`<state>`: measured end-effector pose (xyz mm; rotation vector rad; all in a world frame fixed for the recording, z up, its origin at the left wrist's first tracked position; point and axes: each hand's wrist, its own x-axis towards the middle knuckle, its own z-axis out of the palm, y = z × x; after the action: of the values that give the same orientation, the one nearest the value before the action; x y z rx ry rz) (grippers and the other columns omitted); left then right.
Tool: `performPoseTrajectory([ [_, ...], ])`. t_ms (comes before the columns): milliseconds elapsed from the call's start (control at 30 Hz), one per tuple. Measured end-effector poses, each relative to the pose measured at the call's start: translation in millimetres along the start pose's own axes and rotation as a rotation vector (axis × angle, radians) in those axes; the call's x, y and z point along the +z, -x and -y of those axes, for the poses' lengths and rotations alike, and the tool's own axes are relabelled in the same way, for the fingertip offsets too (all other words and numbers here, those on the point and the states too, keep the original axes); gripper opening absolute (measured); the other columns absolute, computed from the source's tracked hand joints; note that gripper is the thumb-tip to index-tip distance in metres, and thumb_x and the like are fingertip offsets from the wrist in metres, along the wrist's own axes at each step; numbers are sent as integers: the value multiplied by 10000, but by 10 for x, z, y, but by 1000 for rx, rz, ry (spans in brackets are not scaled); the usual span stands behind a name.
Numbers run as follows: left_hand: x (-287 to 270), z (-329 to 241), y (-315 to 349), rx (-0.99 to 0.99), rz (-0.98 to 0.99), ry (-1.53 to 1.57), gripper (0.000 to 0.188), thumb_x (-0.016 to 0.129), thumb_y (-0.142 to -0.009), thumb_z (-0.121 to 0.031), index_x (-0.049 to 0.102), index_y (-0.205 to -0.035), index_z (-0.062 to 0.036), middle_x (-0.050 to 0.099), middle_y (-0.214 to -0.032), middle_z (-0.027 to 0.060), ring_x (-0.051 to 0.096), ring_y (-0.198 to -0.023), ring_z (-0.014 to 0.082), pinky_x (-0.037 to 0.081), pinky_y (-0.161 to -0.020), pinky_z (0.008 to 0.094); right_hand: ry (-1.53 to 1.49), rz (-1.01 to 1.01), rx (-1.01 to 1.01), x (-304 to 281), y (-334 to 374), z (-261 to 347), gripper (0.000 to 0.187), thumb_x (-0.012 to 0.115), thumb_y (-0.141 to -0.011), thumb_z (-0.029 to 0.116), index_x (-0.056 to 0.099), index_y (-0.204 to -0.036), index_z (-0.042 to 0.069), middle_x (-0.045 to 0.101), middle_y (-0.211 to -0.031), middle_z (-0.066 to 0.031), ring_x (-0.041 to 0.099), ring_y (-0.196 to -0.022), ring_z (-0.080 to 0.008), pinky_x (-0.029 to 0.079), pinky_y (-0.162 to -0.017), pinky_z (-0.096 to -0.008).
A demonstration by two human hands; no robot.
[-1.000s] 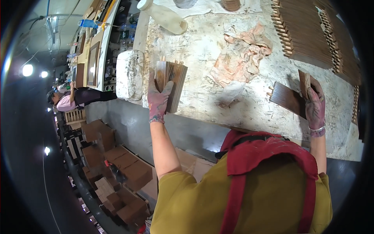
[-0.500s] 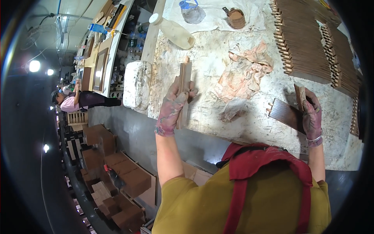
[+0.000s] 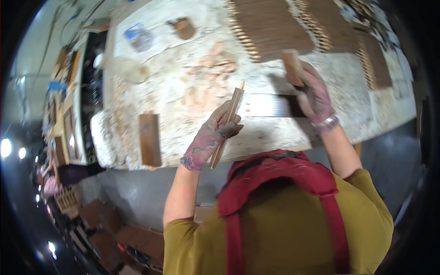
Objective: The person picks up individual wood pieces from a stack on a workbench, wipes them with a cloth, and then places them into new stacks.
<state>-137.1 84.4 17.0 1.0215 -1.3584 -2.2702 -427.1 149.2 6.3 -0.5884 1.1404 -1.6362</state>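
My left hand (image 3: 217, 126), in a stained pinkish glove, is closed round a narrow wooden strip (image 3: 234, 101) with a pale dowel at its far end. The strip is held tilted above the near part of the table. My right hand (image 3: 316, 94), gloved alike, grips a small brown block (image 3: 292, 66) on its edge. Under and beside that hand lies a dark wooden panel (image 3: 270, 105) with pale dowels at its left end, its surface shining. The panel's right part is hidden by the hand and its shadow. A brown board (image 3: 150, 140) lies at the table's left front.
A crumpled, stained rag (image 3: 211, 75) lies mid-table. Further back left are a translucent bottle (image 3: 126, 68), a blue-topped jug (image 3: 140, 37) and a brown cup (image 3: 184, 29). Rows of dowelled panels (image 3: 270, 27) fill the back right. A white block (image 3: 103, 137) stands at the left edge.
The view has turned. A brown board now lies at the table's left front, where none showed. My left hand is nearer the dark panel. My right hand still grips the block.
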Motion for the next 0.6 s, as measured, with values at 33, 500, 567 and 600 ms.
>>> performPoseTrajectory([
  [33, 153, -12, -79, -39, 29, -66, 723, 708, -902, -425, 420, -1432, -26, 584, -1151, 48, 573, -1087, 175, 479, -936, 314, -192, 18, -21, 188, -19, 63, 377, 551, -970, 218, 559, -1286, 12, 621, -1115, -78, 583, -997, -153, 482, -880, -283],
  [500, 635, 18, -109, -71, 12, 47, 668, 690, -935, -178, 361, -1497, -29, 540, -1236, 48, 534, -1091, 128, 461, -984, 288, -123, -92, -271, 485, -368, 49, 515, 764, -870, 272, 558, -1221, -43, 658, -1164, -169, 645, -1114, -248, 535, -973, -292],
  [567, 624, 44, -127, -22, 35, 44, 674, 695, -933, -184, 360, -1497, -28, 534, -1252, 47, 528, -1095, 122, 453, -987, 278, -226, 14, -292, 465, -374, 74, 583, 812, -822, 314, 562, -1210, -41, 657, -1162, -166, 642, -1121, -239, 534, -957, -283],
  [600, 625, 50, -140, 2, 48, 42, 677, 698, -931, -187, 360, -1497, -27, 531, -1260, 47, 525, -1097, 118, 449, -988, 273, -243, 44, -318, 488, -371, 98, 597, 817, -816, 316, 559, -1213, -48, 656, -1169, -164, 642, -1120, -236, 535, -954, -282],
])
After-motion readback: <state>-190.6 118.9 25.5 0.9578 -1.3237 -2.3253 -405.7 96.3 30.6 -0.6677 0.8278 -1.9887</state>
